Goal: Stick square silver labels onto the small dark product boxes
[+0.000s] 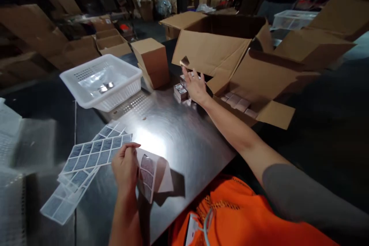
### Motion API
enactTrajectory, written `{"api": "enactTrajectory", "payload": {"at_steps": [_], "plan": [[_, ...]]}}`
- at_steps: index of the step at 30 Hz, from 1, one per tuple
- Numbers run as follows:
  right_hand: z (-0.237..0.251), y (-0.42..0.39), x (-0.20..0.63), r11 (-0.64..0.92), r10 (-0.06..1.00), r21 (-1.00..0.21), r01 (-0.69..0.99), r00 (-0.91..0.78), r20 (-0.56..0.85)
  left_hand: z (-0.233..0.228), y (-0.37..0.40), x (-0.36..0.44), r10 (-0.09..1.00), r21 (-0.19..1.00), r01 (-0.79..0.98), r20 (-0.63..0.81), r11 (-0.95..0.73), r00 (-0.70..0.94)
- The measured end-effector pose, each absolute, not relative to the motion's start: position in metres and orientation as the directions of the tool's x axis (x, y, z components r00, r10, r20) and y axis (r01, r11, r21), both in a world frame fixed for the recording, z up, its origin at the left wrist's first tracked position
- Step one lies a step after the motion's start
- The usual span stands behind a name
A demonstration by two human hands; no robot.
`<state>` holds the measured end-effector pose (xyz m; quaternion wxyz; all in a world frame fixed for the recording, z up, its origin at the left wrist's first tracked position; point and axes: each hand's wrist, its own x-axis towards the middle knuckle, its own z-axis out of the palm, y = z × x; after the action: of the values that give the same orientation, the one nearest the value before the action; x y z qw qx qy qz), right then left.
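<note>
The left hand (125, 166) pinches a curled label sheet (150, 177) upright so its labels face the person, while the right hand (196, 86), fingers spread and holding nothing, reaches onto small boxes (181, 91) just beneath it.

No text, brand or number can be read anywhere. The label sheets (95, 153) at eight o'clock and the small boxes (181, 91) near twelve o'clock carry print too blurred to make out.
</note>
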<state>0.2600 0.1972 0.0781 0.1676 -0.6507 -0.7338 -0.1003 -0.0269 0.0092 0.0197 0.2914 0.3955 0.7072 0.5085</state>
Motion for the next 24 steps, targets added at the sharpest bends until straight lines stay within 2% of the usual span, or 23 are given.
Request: {"api": "enactTrajectory", "payload": {"at_steps": [3, 6, 12, 17, 20, 24], "plan": [[0.069, 0.214, 0.259, 0.116, 0.921, -0.059, 0.991, -0.086, 0.381, 0.023, 0.01, -0.025, 0.84, 0.974, 0.161, -0.047, 0.158, -0.54], [0.067, 0.212, 0.261, 0.143, 0.906, -0.069, 0.987, -0.102, 0.411, 0.026, 0.011, -0.023, 0.864, 0.98, 0.094, -0.109, 0.177, -0.492], [0.067, 0.21, 0.274, 0.243, 0.89, -0.105, 0.964, -0.178, 0.42, 0.026, 0.011, -0.012, 0.944, 0.982, 0.161, -0.04, 0.097, -0.328], [0.064, 0.216, 0.28, 0.305, 0.857, -0.175, 0.936, -0.189, 0.48, 0.025, 0.009, -0.004, 0.963, 0.967, 0.182, -0.136, 0.18, -0.232], [0.061, 0.2, 0.271, 0.517, 0.748, -0.214, 0.829, -0.315, 0.584, 0.025, 0.009, -0.003, 0.957, 0.951, 0.239, -0.129, 0.194, -0.26], [0.042, 0.142, 0.23, 0.832, 0.462, -0.16, 0.531, -0.504, 0.729, 0.03, 0.007, -0.001, 0.947, 0.949, 0.239, -0.13, 0.205, -0.295]]}}
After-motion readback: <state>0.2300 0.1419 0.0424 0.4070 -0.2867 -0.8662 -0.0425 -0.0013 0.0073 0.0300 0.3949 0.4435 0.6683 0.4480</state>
